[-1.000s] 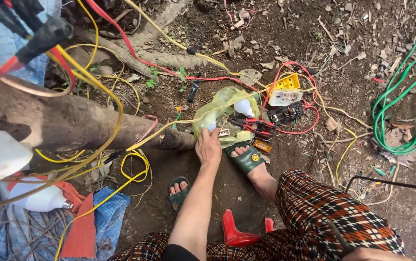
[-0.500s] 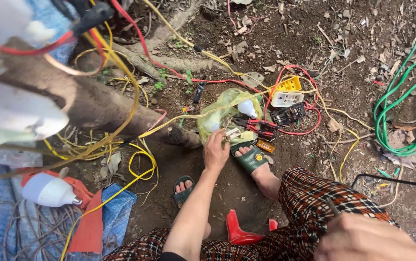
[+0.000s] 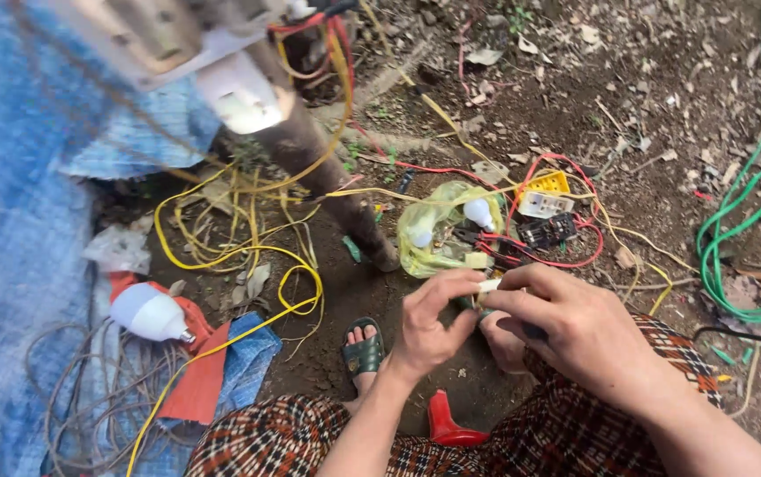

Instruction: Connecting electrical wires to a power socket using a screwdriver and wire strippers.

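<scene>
- Both hands now meet in front of the person; half a second ago only the left hand (image 3: 429,331) reached toward the yellow-green plastic bag (image 3: 438,231).
- Left hand's fingers curl around a small pale piece (image 3: 489,285), thumb beneath.
- Right hand (image 3: 566,322) pinches the same piece from above, fingers closed.
- That piece sits just below the bag, which holds white bulbs (image 3: 479,212).
- Red wires (image 3: 566,258) and a yellow socket box (image 3: 550,184) lie beyond on the dirt ground (image 3: 663,106).

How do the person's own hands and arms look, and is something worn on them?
The left hand and the right hand are bare: no gloves, rings or watch show. Both forearms are uncovered, with no sleeves in view.
</scene>
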